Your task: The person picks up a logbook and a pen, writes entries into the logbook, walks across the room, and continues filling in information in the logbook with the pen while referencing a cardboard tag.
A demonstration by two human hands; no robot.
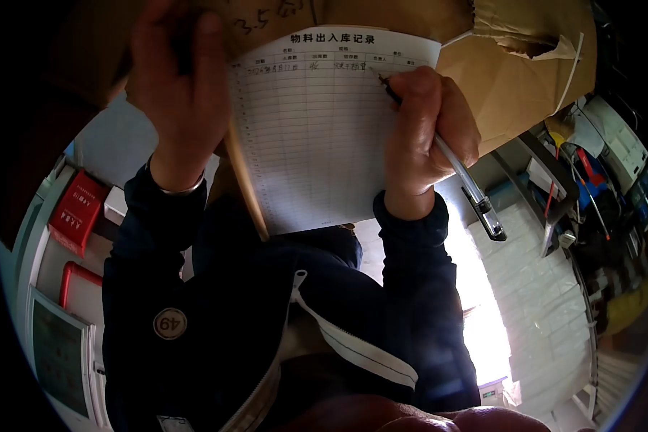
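Observation:
A white printed form [313,144] with ruled rows lies on brown cardboard, its top row filled with handwriting. My right hand [432,122] grips a clear pen [450,155], its tip at the right end of the written row and its black cap end pointing down and right. At the form's upper left edge is my left hand [180,93], raised beside the sheet, its fingers partly in shadow; whether they hold anything cannot be made out. A bracelet circles the left wrist.
Brown cardboard [511,86] with a torn edge extends at the upper right. Tools and cables [590,173] crowd the far right beside a metal frame. A red box [79,209] stands at the left. White sheeting [540,288] hangs at the lower right.

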